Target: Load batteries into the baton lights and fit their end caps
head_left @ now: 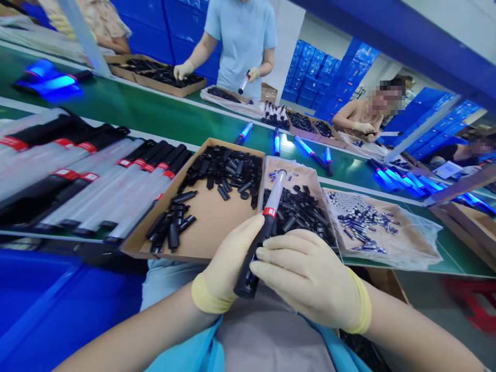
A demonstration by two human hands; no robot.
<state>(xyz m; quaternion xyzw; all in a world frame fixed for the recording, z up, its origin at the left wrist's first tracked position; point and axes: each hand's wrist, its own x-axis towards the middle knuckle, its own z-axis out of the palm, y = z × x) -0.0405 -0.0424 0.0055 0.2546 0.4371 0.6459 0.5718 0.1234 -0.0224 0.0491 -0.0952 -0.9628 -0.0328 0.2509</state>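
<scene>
Green surface (163, 114) bore a cardboard tray (205, 212) of black plastic parts (248, 169) in the head view. Near it, the gloved left hand (234, 258) grasped a light stick (265, 228) by its black handle; the right hand (310, 271) gripped it too, its white tube pointing away.

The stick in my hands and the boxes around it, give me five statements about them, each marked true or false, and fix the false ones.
1. The left hand and the right hand both touch the stick. True.
2. Both those hands are bare. False: both wear pale yellow gloves.
3. A red band marks the stick between its white and black parts. True.
4. The cardboard box nearest the left hand holds white pieces. False: its pieces are black.
5. Glowing blue sticks lie on the green surface. True.
</scene>
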